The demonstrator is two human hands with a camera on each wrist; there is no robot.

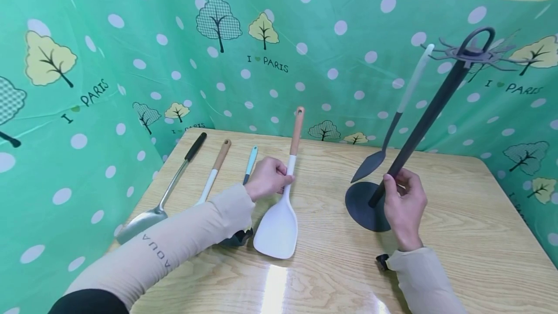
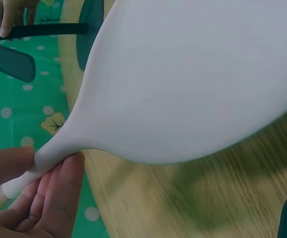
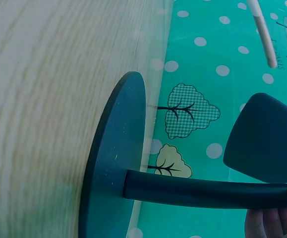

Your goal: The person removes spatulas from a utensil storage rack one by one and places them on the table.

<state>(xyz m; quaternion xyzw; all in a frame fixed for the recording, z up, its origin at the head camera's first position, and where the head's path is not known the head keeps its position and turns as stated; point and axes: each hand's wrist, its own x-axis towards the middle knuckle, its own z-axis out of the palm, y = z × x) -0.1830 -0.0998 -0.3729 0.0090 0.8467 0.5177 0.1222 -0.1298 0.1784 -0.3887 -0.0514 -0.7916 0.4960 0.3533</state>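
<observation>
My left hand pinches a white spatula by the white neck of its handle, between thumb and fingers. The spatula's wood-coloured handle end points to the back, and its broad blade faces the front. In the left wrist view the blade appears raised off the wood. My right hand grips the lower pole of a black utensil stand, whose round base sits on the table. From the stand's hooked top hangs a dark spatula with a pale green handle, its blade also visible in the right wrist view.
On the table's left lie a metal turner with a black handle, a utensil with a wood-and-white handle, and one with a light blue handle. My left forearm partly hides the latter two. A green patterned curtain surrounds the wooden table.
</observation>
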